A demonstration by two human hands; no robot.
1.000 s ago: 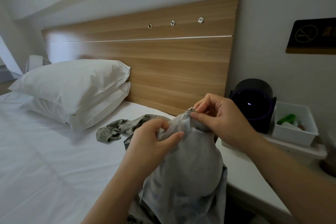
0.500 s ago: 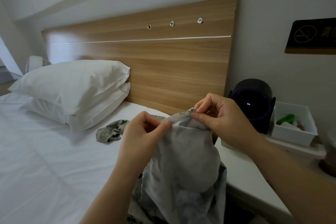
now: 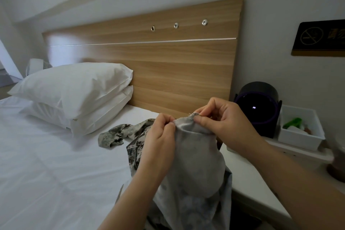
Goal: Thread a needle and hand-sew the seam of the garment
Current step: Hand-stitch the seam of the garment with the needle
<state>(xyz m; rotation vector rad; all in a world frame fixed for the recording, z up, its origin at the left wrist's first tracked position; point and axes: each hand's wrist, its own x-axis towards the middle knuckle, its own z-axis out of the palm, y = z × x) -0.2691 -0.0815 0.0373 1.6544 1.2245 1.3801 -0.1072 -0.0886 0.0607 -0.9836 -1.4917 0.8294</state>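
Head view. The garment (image 3: pixel 197 160), a camouflage-print piece turned grey side out, is held up in front of the person above the near part of the bed (image 3: pixel 46 164). Its loose end trails on the sheet toward the pillows (image 3: pixel 78 89).

The left hand (image 3: pixel 158 136) pinches the upper edge of the fabric between the thumb and curled fingers. The right hand (image 3: pixel 222 123) pinches the same edge just beside it. Its thumb and forefinger are closed on a small bright object at the fold, probably the needle (image 3: pixel 194 114). The object is too small to confirm, and no thread can be made out. The stretch of edge between the two hands is short and looks taut.

Judged step: a stitch is being worked through the seam edge.

Possible faults from this position:

- Pricked finger. The left fingertips sit just beside the stitch point, so a needle pushed toward them could meet skin.
- Crooked stitch. If the left pinch slackens, the layers can shift and the needle may catch only one layer.
- Unthreaded needle. A sharp pull could draw the thread out of the eye.
- Lost needle. If released, it could drop into the fabric folds or onto the white sheet, where it would be hard to find.
- Snagged fabric. The hanging part lies close to the bedside table (image 3: pixel 252 179) and could drag on its edge.
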